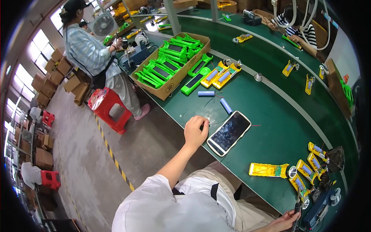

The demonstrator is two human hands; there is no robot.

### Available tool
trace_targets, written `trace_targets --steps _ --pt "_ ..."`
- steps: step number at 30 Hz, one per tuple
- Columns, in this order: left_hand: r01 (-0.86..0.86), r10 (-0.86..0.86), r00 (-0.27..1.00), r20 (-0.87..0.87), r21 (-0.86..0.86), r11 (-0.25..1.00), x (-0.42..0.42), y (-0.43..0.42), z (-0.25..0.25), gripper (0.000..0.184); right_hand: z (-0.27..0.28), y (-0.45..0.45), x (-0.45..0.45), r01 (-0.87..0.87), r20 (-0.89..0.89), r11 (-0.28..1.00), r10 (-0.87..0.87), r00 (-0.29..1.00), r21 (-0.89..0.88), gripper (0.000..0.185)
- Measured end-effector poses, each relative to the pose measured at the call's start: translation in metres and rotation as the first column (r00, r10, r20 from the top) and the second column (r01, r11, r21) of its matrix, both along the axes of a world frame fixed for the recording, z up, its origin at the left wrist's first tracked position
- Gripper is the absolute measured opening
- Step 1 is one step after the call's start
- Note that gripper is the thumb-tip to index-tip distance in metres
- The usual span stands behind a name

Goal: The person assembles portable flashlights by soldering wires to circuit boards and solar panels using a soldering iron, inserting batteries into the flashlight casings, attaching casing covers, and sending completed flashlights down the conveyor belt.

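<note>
Along the near edge of the green table [270,131], your left hand [197,132] sits with curled fingers just beside the phone [230,132]; I cannot tell whether it grips anything. At lower right, near the blue box [319,212], your right hand [286,221] pinches a slim dark tool [297,207] close to a yellow flashlight [297,182]. Two blue batteries [226,106] lie just past the phone, and a carton [177,80] of green casings [166,66] stands farther up the table.
</note>
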State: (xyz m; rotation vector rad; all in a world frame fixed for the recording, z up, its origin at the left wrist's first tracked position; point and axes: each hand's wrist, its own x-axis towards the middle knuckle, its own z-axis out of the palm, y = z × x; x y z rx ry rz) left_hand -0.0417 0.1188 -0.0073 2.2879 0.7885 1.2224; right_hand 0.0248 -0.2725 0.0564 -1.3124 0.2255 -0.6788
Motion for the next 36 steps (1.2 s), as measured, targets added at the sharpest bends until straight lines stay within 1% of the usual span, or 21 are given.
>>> trace_targets --steps 1,5,6,8,10,12,14,16,18,19,20,21,23,24,26,27,28,30,32,34,36 --pt "0.014 -0.013 0.999 -0.033 0.030 0.999 0.001 0.000 0.002 0.004 -0.004 -0.002 0.002 -0.015 -0.016 1.000 0.015 1.000 0.010 0.018" --pt "0.025 -0.025 0.998 -0.050 0.004 1.000 0.001 0.000 0.003 0.005 -0.026 -0.021 -0.002 -0.022 -0.098 0.999 0.026 0.995 0.043 0.023" --pt "0.019 -0.018 0.999 -0.045 0.016 1.000 0.003 0.000 0.004 0.006 -0.031 -0.026 -0.005 -0.031 -0.118 1.000 0.030 0.993 -0.002 0.024" --pt "0.026 -0.025 0.999 -0.023 0.017 1.000 0.005 -0.001 0.004 0.007 -0.025 -0.016 -0.011 0.035 -0.113 0.998 -0.030 0.993 0.046 0.024" --pt "0.025 -0.024 0.999 -0.047 0.013 1.000 0.006 -0.002 0.004 0.006 -0.029 -0.026 -0.015 -0.079 -0.075 0.997 0.081 0.994 0.027 0.025" --pt "0.035 -0.035 0.998 -0.050 -0.005 0.999 0.006 -0.003 0.005 0.007 -0.029 -0.025 -0.017 -0.002 -0.095 0.998 0.009 0.995 0.063 0.023" --pt "0.052 -0.051 0.998 -0.036 0.016 0.999 0.008 -0.004 0.003 0.007 -0.026 -0.027 -0.020 -0.012 -0.110 0.999 0.016 0.994 0.037 0.023" --pt "0.073 -0.072 0.997 0.011 -0.039 0.997 0.009 -0.010 0.005 0.006 -0.023 -0.026 -0.019 0.024 -0.089 0.999 -0.020 0.996 0.047 0.024" --pt "0.144 -0.146 0.989 0.007 0.099 0.985 0.011 -0.035 0.020 0.006 -0.023 -0.034 -0.022 -0.044 -0.050 0.997 0.047 0.998 0.060 0.023" --pt "0.244 -0.239 0.970 -0.053 0.144 0.959 0.013 -0.054 0.033 0.005 -0.023 -0.035 -0.022 -0.001 -0.050 0.997 0.005 0.999 0.080 0.023" --pt "0.373 -0.371 0.928 -0.041 0.080 0.924 0.018 -0.076 0.041 0.007 -0.023 -0.037 -0.023 0.041 -0.054 0.994 -0.035 0.998 0.102 0.022" --pt "0.532 -0.531 0.843 -0.088 -0.010 0.846 0.023 -0.096 0.046 0.015 -0.022 -0.037 -0.026 0.052 -0.051 0.993 -0.046 0.998 0.107 0.021" --pt "0.666 -0.627 0.660 -0.414 -0.063 0.743 0.035 -0.135 0.063 0.052 -0.021 -0.039 -0.029 0.054 -0.020 0.992 -0.052 0.998 0.116 0.021" --pt "0.700 -0.659 0.599 -0.454 -0.103 0.707 0.043 -0.151 0.064 0.064 -0.021 -0.042 -0.031 0.078 -0.023 0.991 -0.076 0.997 0.113 0.021" --pt "0.754 -0.724 0.516 -0.458 -0.157 0.637 0.059 -0.172 0.053 0.062 -0.022 -0.045 -0.034 0.048 -0.031 0.993 -0.045 0.999 0.106 0.021" --pt "0.769 -0.734 0.499 -0.461 -0.155 0.620 0.064 -0.175 0.048 0.062 -0.020 -0.041 -0.033 0.146 -0.053 0.983 -0.141 0.989 0.111 0.022" --pt "0.750 -0.736 0.488 -0.469 -0.206 0.629 0.069 -0.178 0.044 0.059 -0.020 -0.045 -0.035 0.169 -0.052 0.979 -0.164 0.985 0.116 0.022" --pt "0.743 -0.747 0.457 -0.483 -0.255 0.619 0.077 -0.178 0.040 0.056 -0.022 -0.052 -0.039 0.112 -0.024 0.992 -0.111 0.994 0.063 0.021" --pt "0.652 -0.601 0.653 -0.460 -0.063 0.756 0.082 -0.163 0.040 0.051 -0.022 -0.057 -0.042 0.159 -0.022 0.984 -0.157 0.987 0.082 0.021" --pt "0.568 -0.499 0.728 -0.470 0.006 0.823 0.091 -0.144 0.040 0.051 -0.023 -0.063 -0.042 0.094 -0.010 0.993 -0.093 0.996 0.077 0.024" --pt "0.534 -0.469 0.738 -0.485 -0.006 0.846 0.102 -0.127 0.035 0.053 -0.025 -0.067 -0.039 0.104 0.000 0.992 -0.104 0.995 0.075 0.024"
